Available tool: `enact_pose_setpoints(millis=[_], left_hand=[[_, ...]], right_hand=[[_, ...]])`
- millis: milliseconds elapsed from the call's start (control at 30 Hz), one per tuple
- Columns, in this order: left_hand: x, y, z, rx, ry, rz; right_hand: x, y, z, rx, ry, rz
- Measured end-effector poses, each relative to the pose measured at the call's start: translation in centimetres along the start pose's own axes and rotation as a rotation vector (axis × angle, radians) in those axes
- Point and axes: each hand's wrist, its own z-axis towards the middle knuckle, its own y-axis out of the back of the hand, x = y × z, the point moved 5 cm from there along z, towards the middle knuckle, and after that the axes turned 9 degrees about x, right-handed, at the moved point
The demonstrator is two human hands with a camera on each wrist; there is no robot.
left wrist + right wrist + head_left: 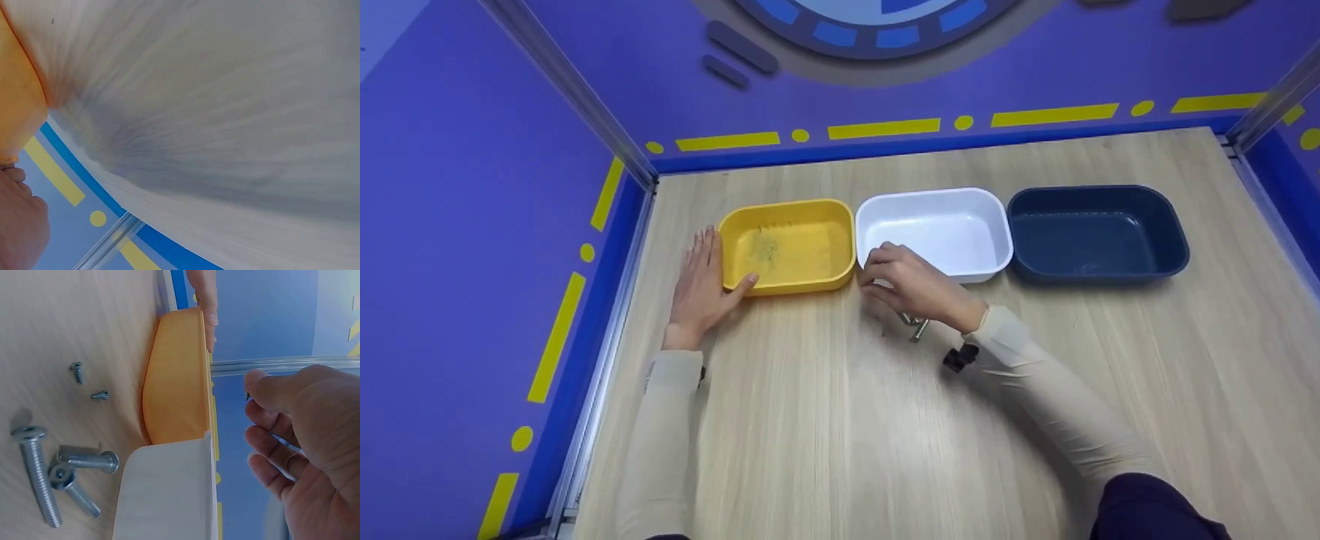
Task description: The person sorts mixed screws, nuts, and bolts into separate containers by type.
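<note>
My right hand is raised over the near left edge of the white bin. In the right wrist view, its thumb and index finger pinch a small screw. My left hand rests against the left side of the yellow bin, with fingers straight and thumb over the front rim. Below the right hand, two small screws lie on the table, beside a long bolt and two shorter bolts. Small dark bits, too small to make out, lie inside the yellow bin.
A dark blue bin stands right of the white one, so the three bins form a row across the wooden table. Purple panels with yellow marks wall off the back and sides.
</note>
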Motion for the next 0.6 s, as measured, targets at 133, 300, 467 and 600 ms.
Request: enact_pose_setpoints(millis=[133, 300, 467, 600], left_hand=[[0.0, 0.1, -0.1, 0.000, 0.002, -0.001], [0.0, 0.3, -0.1, 0.002, 0.014, 0.005], [-0.2, 0.3, -0.1, 0.008, 0.005, 0.016], [-0.3, 0.1, -0.1, 0.003, -0.007, 0.016]], right_hand=[[-0.3, 0.1, 0.9, 0.006, -0.025, 0.035], [-0.5, 0.3, 2.2, 0.008, -0.036, 0.033], [-0.6, 0.9, 3.3, -0.007, -0.042, 0.039], [-0.7, 1.3, 4.0, 0.006, -0.069, 0.046]])
